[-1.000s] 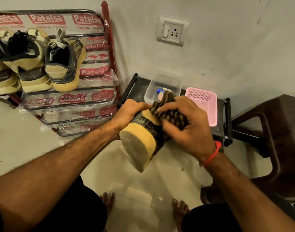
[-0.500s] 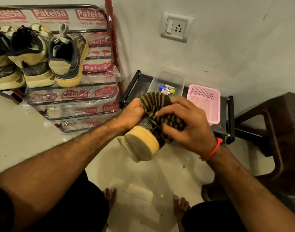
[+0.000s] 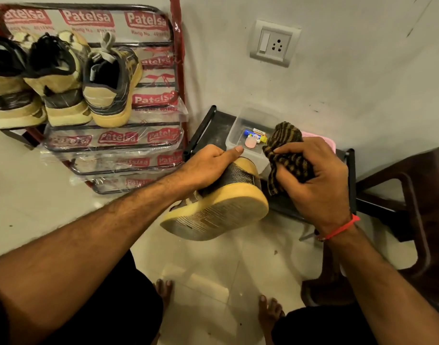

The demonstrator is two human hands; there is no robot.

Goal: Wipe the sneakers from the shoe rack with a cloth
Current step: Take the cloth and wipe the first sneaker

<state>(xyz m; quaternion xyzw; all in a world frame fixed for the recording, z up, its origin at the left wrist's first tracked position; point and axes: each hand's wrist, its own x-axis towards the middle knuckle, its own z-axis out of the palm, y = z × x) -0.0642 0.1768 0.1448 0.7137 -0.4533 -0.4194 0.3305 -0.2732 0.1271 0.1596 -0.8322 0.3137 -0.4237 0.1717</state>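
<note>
Head view is showing a clear plastic box (image 3: 234, 135) sitting on a low black worktop (image 3: 218, 123) against the wall; it is holding a few small tubes with blue, white and yellow labels (image 3: 255, 134) and a pale pink cap-like piece (image 3: 250, 143). Pink basket (image 3: 331, 143) is peeking out just behind the box, mostly hidden, contents not visible. Left hand (image 3: 208, 165) is gripping a sneaker (image 3: 220, 205) around its upper, just in front of the box. Sneaker is lying tilted with its tan sole facing the camera, long axis running from lower left up to the right; which end is toe, cannot tell. Right hand (image 3: 315, 178) is closing on a bunched striped brown cloth (image 3: 286, 150), held just right of the sneaker, apart from it. Shoe rack (image 3: 174, 70), left of the box and wrapped in printed plastic, is carrying three more sneakers (image 3: 109, 85) on its top shelf, heels toward the camera.
</note>
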